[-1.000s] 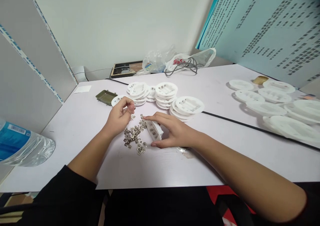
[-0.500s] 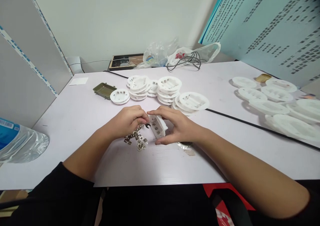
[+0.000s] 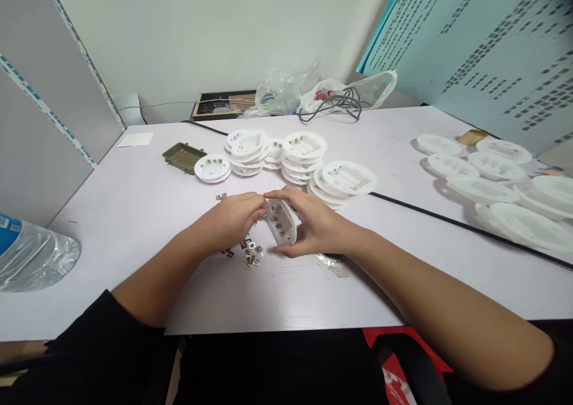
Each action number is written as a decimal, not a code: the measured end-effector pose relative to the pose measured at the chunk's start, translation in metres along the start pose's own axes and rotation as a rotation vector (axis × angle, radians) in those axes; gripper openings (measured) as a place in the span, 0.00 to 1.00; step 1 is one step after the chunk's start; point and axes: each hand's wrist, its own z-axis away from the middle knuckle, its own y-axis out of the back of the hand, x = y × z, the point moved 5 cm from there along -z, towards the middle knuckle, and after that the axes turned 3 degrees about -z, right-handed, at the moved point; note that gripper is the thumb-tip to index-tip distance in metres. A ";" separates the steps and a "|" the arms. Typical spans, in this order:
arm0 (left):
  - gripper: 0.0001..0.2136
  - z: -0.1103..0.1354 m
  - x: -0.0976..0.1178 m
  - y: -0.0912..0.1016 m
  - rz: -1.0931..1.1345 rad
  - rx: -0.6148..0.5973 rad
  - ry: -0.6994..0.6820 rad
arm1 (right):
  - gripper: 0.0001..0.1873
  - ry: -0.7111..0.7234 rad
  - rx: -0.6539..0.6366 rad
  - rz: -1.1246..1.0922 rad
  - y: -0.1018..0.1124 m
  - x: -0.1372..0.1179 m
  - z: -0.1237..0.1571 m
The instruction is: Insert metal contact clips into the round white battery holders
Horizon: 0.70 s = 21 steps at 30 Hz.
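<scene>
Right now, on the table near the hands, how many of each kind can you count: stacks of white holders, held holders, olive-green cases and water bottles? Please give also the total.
Stacks of round white battery holders: 5
Held round white battery holder in the right hand: 1
Olive-green case: 1
Plastic water bottle: 1
Total: 8

Stacked white holders (image 3: pixel 303 154) block the way ahead; metal clips (image 3: pixel 250 255) crowd nearer.

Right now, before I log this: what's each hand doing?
Left hand: closed in a pinch against the white plastic battery holder; can't tell whether the fingers grip anything.
Right hand: closed, holding the white plastic battery holder.
</scene>
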 end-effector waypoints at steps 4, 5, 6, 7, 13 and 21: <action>0.10 0.001 -0.001 -0.002 0.017 -0.005 -0.021 | 0.41 -0.010 0.021 0.003 0.000 0.000 0.000; 0.10 0.001 -0.001 -0.002 0.021 0.009 -0.034 | 0.41 -0.008 0.024 0.006 0.000 0.000 0.000; 0.09 0.001 -0.002 -0.001 0.023 0.025 -0.046 | 0.41 -0.004 0.028 0.008 0.000 0.000 0.000; 0.09 0.001 -0.002 -0.001 0.024 0.042 -0.056 | 0.41 0.003 0.030 0.010 0.000 -0.001 0.000; 0.09 0.001 -0.002 -0.001 0.042 0.090 -0.068 | 0.41 0.019 0.038 0.011 -0.003 -0.001 0.001; 0.10 0.002 -0.002 -0.002 0.003 0.106 -0.072 | 0.42 0.011 0.043 0.018 -0.004 -0.001 0.001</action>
